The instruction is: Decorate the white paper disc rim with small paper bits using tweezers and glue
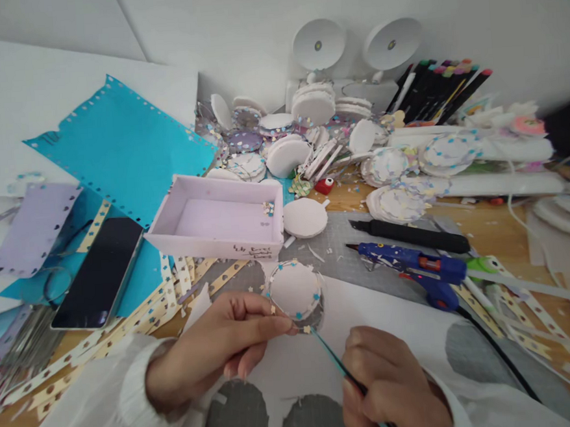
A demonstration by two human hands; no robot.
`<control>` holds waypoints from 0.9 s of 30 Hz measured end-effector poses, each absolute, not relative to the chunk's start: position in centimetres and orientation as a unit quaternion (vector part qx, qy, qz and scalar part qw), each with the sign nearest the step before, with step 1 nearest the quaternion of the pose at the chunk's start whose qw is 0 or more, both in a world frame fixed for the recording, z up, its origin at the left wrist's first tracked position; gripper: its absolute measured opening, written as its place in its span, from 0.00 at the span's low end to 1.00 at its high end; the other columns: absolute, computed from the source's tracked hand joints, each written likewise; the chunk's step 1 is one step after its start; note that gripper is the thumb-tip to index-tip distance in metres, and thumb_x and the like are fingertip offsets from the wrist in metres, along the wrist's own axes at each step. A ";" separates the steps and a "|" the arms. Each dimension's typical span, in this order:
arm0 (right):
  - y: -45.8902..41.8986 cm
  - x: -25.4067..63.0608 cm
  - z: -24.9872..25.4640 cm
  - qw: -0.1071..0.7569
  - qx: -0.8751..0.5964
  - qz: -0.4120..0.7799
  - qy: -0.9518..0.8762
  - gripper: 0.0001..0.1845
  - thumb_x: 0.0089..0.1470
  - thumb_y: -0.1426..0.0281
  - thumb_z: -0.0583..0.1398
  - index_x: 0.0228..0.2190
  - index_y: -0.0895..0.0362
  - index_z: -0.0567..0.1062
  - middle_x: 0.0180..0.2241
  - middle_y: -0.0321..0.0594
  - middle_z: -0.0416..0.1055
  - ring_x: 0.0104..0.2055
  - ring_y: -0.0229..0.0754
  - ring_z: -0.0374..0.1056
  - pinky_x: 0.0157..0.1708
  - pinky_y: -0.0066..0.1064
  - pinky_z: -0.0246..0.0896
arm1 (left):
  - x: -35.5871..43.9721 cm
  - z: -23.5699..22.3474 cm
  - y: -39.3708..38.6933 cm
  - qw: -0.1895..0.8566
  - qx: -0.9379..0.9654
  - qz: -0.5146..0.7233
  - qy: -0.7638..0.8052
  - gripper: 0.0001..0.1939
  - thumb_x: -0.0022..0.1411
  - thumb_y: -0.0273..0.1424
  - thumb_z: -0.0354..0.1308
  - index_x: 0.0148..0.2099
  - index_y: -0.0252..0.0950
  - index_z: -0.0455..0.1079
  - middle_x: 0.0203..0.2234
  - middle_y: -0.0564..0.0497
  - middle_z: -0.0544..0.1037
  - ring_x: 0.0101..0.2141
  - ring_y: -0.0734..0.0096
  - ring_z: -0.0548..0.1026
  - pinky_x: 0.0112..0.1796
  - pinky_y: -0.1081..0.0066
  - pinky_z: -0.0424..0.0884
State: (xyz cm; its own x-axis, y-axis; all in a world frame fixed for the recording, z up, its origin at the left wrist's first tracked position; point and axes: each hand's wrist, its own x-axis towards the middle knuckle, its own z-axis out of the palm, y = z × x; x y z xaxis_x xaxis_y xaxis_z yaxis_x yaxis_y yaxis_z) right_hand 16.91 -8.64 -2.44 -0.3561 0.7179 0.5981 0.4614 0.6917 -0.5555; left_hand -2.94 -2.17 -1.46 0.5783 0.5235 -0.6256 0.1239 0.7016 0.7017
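Observation:
My left hand (221,348) pinches the lower left edge of a white round disc (294,289) whose rim carries small coloured paper bits. The disc is held just above a white sheet (370,311). My right hand (392,385) is closed round a thin teal stick (331,353), and the stick's tip touches the disc's lower rim beside a small star-shaped bit. Both sleeves are white.
A pale pink open tray (217,221) with a few paper bits stands behind the disc. A blue glue gun (416,269) and a black marker (408,231) lie to the right. A phone (98,272) rests on teal paper (119,144) at left. Stacks of white discs (290,151) fill the back.

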 end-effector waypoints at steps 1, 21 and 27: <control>-8.5 16.9 -2.5 0.434 -0.362 0.142 -0.813 0.18 0.42 0.88 0.51 0.20 0.53 0.54 0.16 0.28 0.55 0.20 0.35 0.49 0.21 0.30 0.45 | -2.9 -1.4 -2.1 0.809 0.369 0.124 0.440 0.14 0.55 0.39 0.63 0.32 0.31 0.76 0.05 0.61 0.60 0.07 0.87 0.48 0.10 0.83 0.41; -8.4 15.5 -2.3 0.626 -0.426 0.314 -0.572 0.08 0.60 0.74 0.51 0.29 0.51 0.58 0.20 0.28 0.46 0.18 0.34 0.49 0.16 0.27 0.44 | -3.0 -1.4 -2.1 0.826 0.340 0.120 0.432 0.14 0.53 0.40 0.65 0.30 0.32 0.75 0.05 0.61 0.61 0.07 0.87 0.49 0.10 0.81 0.41; -8.5 15.4 -2.1 0.616 -0.430 0.364 -0.551 0.09 0.62 0.70 0.52 0.29 0.52 0.59 0.21 0.29 0.50 0.20 0.33 0.51 0.17 0.24 0.48 | -3.2 -1.6 -2.2 0.849 0.310 0.138 0.405 0.11 0.56 0.36 0.63 0.30 0.32 0.74 0.05 0.61 0.59 0.08 0.87 0.48 0.11 0.81 0.41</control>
State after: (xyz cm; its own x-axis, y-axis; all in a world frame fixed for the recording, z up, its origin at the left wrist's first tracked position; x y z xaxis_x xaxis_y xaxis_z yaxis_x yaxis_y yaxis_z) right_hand 15.45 -8.54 -2.12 0.1284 0.9216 0.3662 0.0259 0.3660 -0.9303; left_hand -3.18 -2.23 -1.57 0.6334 0.4857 -0.6024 0.0173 0.7694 0.6386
